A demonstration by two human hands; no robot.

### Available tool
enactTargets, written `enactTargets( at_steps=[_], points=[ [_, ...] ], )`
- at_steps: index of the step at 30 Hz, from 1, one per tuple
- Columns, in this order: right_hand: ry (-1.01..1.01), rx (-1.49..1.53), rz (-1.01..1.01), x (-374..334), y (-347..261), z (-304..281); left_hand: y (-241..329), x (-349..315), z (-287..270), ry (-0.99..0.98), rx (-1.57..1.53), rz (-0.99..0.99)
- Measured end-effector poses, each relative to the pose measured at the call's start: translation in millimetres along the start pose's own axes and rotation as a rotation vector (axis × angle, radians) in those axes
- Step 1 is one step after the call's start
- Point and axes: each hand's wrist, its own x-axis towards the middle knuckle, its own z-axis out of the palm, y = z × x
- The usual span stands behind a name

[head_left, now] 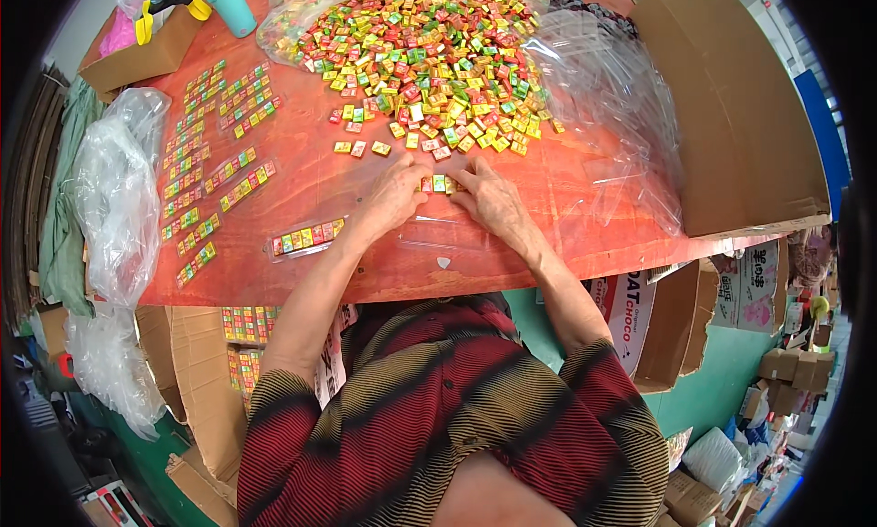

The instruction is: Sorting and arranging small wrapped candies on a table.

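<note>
In the head view, 1 pile of small boxes [448,70] in red, yellow and green, too many to count, spreads over the red table [548,216]. Just on the pile's near side lie 3 loose boxes [358,149] in a line at its left. Nearer the person than the pile is 1 short row of small boxes [438,184], at least 3 showing, flat on the table between 2 hands. Left of the pile are many finished rows [206,152], too crowded to count surely; nearer than the pile and to its left is 1 filled clear tray [308,237]. Right of the pile stands 1 large carton [731,116].

Both forearms reach forward and converge below the pile, palms down. The left hand [400,194] has its thumb and fingers narrow on the row's left end; the right hand [491,196] likewise grips its right end.
</note>
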Motion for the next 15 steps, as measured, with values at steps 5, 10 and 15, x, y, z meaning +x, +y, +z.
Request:
enactTargets(
  at_steps=[5,10,15],
  points=[
    [0.018,0.034,-0.023,-1.7,5.4,5.1,1.9,1.7,-1.4,-0.069,0.053,0.01],
    [0.007,0.021,-0.028,-1.0,8.9,7.4,7.9,-10.2,4.4,0.047,0.048,-0.007],
    [0.196,0.019,0.297,14.1,35.9,-16.0,13.7,-8.8,2.3,0.056,-0.012,-0.047]
  ],
)
